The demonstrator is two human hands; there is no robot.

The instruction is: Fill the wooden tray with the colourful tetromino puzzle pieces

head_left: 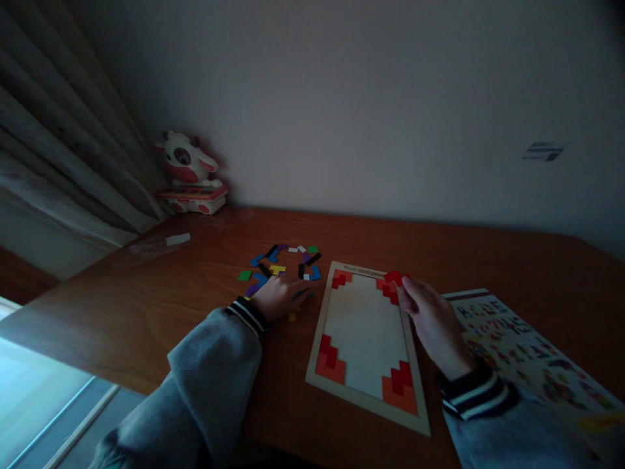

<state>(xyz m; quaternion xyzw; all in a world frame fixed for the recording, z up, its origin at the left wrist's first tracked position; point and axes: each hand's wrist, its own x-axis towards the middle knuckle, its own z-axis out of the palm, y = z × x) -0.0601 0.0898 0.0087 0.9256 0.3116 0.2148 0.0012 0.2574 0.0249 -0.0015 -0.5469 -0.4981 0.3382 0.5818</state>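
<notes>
A wooden puzzle tray (368,412) lies on the table, with red and orange pieces in its four corners and a pale bare middle. My right hand (432,322) is at the tray's upper right edge, its thumb and fingers pinched on a red piece (393,277). My left hand (282,296) rests palm down over loose coloured pieces left of the tray, its fingers spread and pointing right. Around it lie a green piece (245,276), a yellow piece (278,269) and several blue, black, purple and white ones. Some pieces are hidden under the left hand.
A printed sheet (525,352) with coloured figures lies right of the tray, partly under my right sleeve. A cow-shaped toy (190,172) stands at the back left near the curtain (63,124). A white scrap (178,240) lies on the wooden table (161,299).
</notes>
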